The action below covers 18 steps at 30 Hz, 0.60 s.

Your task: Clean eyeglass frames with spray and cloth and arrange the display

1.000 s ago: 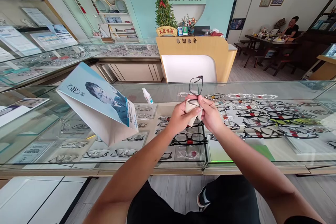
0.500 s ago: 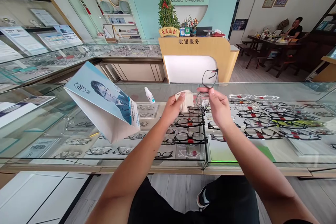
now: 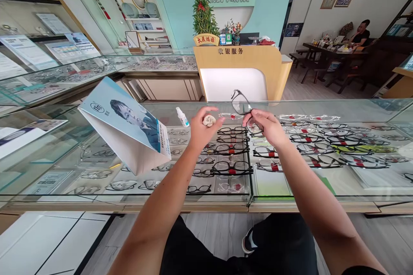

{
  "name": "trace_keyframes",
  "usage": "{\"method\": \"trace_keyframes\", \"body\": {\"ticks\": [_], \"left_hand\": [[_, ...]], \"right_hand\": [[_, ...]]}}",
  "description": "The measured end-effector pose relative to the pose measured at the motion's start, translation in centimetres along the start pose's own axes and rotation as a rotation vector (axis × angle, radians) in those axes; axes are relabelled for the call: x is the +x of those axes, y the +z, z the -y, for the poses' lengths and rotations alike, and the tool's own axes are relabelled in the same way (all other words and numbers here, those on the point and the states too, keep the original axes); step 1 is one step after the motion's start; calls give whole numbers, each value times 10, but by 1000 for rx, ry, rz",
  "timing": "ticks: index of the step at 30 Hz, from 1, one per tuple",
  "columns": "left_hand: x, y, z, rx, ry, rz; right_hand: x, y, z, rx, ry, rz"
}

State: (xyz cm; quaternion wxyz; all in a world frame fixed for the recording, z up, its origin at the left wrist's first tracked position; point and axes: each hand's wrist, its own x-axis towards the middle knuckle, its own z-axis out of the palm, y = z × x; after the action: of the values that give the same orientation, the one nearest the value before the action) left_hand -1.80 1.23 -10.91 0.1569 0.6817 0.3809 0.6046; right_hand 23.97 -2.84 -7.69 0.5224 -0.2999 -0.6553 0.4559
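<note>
A pair of dark-rimmed eyeglasses [image 3: 241,102] is gripped in my right hand [image 3: 265,125], raised above the glass counter. One lens points up and away; the other hangs below my fingers. To the left, my left hand [image 3: 204,128] has its thumb and forefinger parted, with a crumpled cream cloth [image 3: 209,120] bunched in the palm under the other fingers. The cloth and the eyeglasses are apart. Left of that hand, a small white spray bottle [image 3: 182,117] with a blue label stands on the glass.
Below my hands lies a glass display counter [image 3: 180,203] holding rows of spectacle frames [image 3: 231,167]. A blue tent-shaped sign [image 3: 129,124] stands on it at left. Beyond is a wooden cashier desk [image 3: 238,51] with a plant [image 3: 204,15]. A person [image 3: 360,34] sits at a far table.
My left hand has moved left, away from the eyeglasses, and the cloth is now balled up in it. My right hand has turned the eyeglasses so the upper lens tips left.
</note>
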Motion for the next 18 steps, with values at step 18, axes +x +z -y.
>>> {"method": "trace_keyframes", "body": {"ticks": [18], "left_hand": [[-13, 13, 9, 321, 606, -39]], "right_hand": [[-4, -7, 6, -237, 96, 247]]}}
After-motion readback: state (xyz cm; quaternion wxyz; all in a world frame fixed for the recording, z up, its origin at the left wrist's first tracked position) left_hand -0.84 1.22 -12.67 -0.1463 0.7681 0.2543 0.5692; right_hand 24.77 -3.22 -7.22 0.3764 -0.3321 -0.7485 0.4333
